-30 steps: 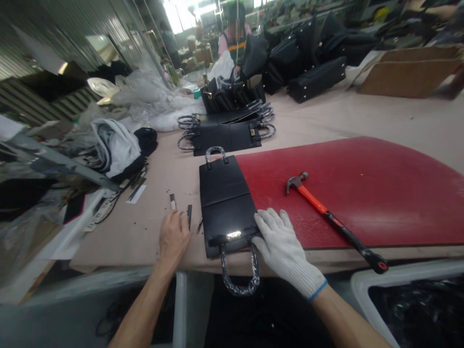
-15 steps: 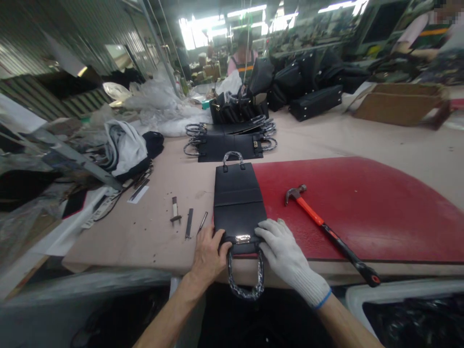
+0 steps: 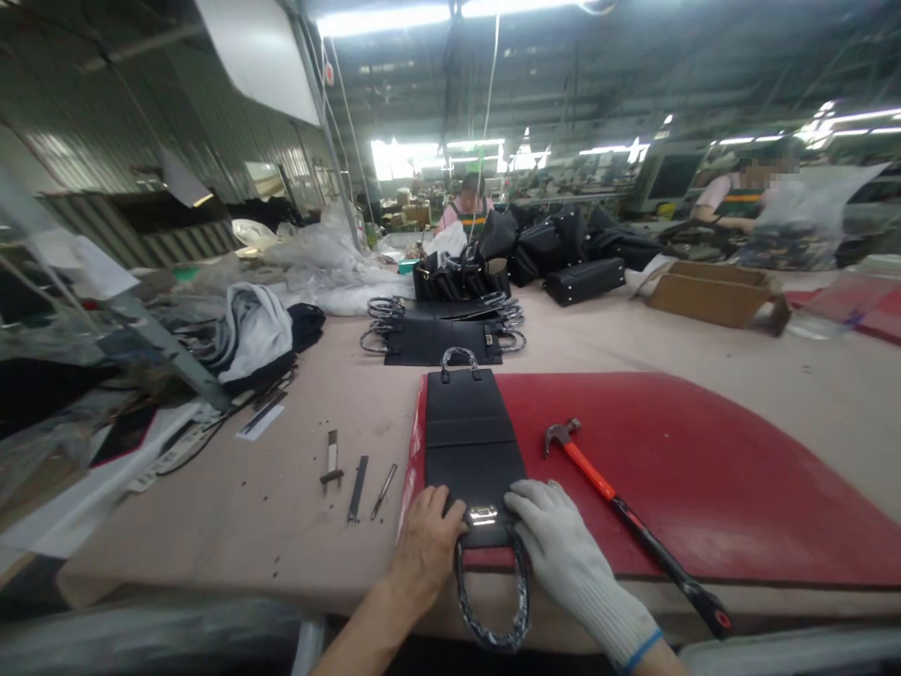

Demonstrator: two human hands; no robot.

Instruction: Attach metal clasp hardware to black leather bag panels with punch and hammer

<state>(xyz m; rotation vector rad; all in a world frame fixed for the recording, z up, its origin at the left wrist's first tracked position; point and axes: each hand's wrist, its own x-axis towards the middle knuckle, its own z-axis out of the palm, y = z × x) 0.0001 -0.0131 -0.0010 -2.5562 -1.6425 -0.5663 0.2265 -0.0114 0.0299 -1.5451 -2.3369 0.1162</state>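
Observation:
A flat black handbag panel (image 3: 470,413) lies lengthwise on the left part of a red mat (image 3: 633,460). A plastic-wrapped handle (image 3: 460,358) is at its far end, and another wrapped handle (image 3: 501,640) hangs over the table's front edge. Near that edge the panel bears a shiny metal clasp (image 3: 483,515). My bare left hand (image 3: 428,537) grips the panel's near left edge, fingers curled. On the opposite edge my right hand (image 3: 559,535), in a white knit glove, holds the panel beside the clasp; its thumb is hidden.
Right of the panel lies a claw hammer (image 3: 605,488), its grip end over the front edge. Small metal punches (image 3: 358,488) lie at left. Beyond are stacked bag panels (image 3: 440,340), black bags (image 3: 584,280) and a cardboard box (image 3: 710,293). Two co-workers (image 3: 468,202) sit farther back.
The panel has shifted slightly right on the mat with both hands, so a red strip shows along its left edge. My view has tilted upward.

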